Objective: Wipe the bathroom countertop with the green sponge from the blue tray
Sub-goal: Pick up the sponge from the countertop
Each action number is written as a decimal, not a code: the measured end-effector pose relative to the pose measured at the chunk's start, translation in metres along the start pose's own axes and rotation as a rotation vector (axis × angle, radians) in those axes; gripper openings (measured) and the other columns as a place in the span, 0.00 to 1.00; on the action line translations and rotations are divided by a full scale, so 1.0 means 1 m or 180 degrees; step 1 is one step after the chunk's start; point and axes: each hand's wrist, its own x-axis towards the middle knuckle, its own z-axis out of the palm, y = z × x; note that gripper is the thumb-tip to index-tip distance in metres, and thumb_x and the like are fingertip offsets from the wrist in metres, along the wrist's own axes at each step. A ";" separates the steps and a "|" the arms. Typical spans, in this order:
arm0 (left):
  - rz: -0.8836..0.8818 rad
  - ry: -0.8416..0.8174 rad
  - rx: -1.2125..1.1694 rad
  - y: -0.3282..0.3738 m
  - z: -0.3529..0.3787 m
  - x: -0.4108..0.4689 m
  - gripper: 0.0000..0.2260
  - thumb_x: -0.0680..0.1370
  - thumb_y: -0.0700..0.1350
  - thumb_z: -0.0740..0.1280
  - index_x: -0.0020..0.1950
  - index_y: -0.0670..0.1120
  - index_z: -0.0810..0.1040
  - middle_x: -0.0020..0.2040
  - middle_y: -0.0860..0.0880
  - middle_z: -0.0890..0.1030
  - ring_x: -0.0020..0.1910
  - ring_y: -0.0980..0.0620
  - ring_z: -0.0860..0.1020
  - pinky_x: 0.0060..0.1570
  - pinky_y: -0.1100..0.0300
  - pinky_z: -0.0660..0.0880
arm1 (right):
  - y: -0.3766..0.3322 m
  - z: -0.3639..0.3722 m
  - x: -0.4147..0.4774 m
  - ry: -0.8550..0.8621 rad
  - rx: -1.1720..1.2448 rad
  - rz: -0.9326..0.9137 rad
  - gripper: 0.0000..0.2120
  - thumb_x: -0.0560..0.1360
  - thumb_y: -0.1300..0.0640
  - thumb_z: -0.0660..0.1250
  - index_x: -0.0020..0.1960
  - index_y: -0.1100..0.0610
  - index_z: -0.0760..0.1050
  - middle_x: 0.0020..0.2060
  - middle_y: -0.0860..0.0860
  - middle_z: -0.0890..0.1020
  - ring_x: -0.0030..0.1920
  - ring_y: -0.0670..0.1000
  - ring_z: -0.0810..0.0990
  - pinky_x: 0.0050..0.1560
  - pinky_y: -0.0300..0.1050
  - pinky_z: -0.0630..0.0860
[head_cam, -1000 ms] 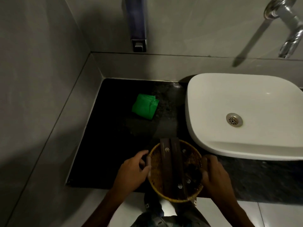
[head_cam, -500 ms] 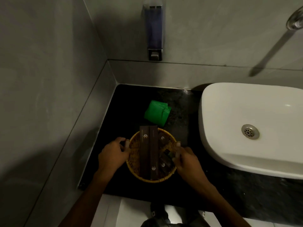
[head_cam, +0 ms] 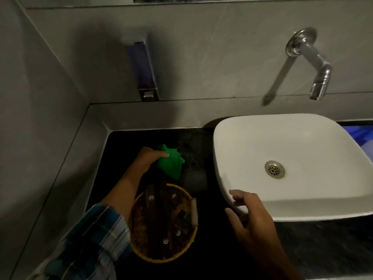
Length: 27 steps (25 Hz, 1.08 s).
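Observation:
The green sponge (head_cam: pixel 171 164) lies on the black countertop (head_cam: pixel 125 146) near the back, left of the basin. My left hand (head_cam: pixel 149 158) rests on the sponge's left side, fingers curled over it. My right hand (head_cam: pixel 249 214) hovers with fingers apart at the front left corner of the white basin (head_cam: pixel 302 142), holding nothing. A blue patch that may be the blue tray (head_cam: pixel 361 136) shows at the far right behind the basin.
A round wicker basket (head_cam: pixel 139 235) holding dark brown packets stands on the counter near its front edge, under my left forearm. A soap dispenser (head_cam: pixel 144 71) and a chrome tap (head_cam: pixel 314 65) hang on the back wall. A grey wall closes the left side.
Both hands have let go of the basket, which now stands on the counter. My left hand has reached back onto the green sponge, and my right hand has moved right toward the basin.

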 end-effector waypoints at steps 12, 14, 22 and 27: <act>0.1080 -0.1074 -0.0855 0.126 0.174 -0.216 0.07 0.71 0.43 0.72 0.46 0.43 0.83 0.41 0.46 0.85 0.40 0.49 0.83 0.35 0.58 0.77 | 0.070 -0.170 0.072 -0.0442 0.2875 0.1301 0.30 0.64 0.44 0.74 0.64 0.47 0.72 0.55 0.53 0.83 0.56 0.55 0.83 0.46 0.49 0.84; 0.1105 -0.1295 -0.0878 0.132 0.254 -0.237 0.11 0.72 0.43 0.73 0.53 0.41 0.82 0.45 0.45 0.86 0.42 0.49 0.83 0.38 0.55 0.79 | 0.112 -0.227 0.070 -0.0015 0.2975 0.1383 0.28 0.64 0.51 0.77 0.62 0.46 0.73 0.47 0.51 0.87 0.49 0.52 0.86 0.39 0.42 0.82; 0.3027 -0.1323 0.1699 0.133 0.557 -0.340 0.17 0.77 0.47 0.64 0.66 0.48 0.70 0.55 0.39 0.82 0.55 0.37 0.78 0.53 0.48 0.74 | 0.302 -0.437 0.008 0.1199 -0.0028 0.1473 0.14 0.72 0.70 0.67 0.41 0.50 0.78 0.42 0.56 0.83 0.43 0.56 0.80 0.48 0.50 0.76; 0.3162 -0.1562 0.3305 0.123 0.587 -0.340 0.16 0.78 0.46 0.62 0.65 0.43 0.72 0.63 0.37 0.76 0.63 0.37 0.72 0.62 0.45 0.69 | 0.354 -0.416 0.008 0.0065 -0.1992 0.1851 0.14 0.76 0.57 0.62 0.60 0.49 0.80 0.65 0.54 0.77 0.66 0.54 0.74 0.68 0.49 0.67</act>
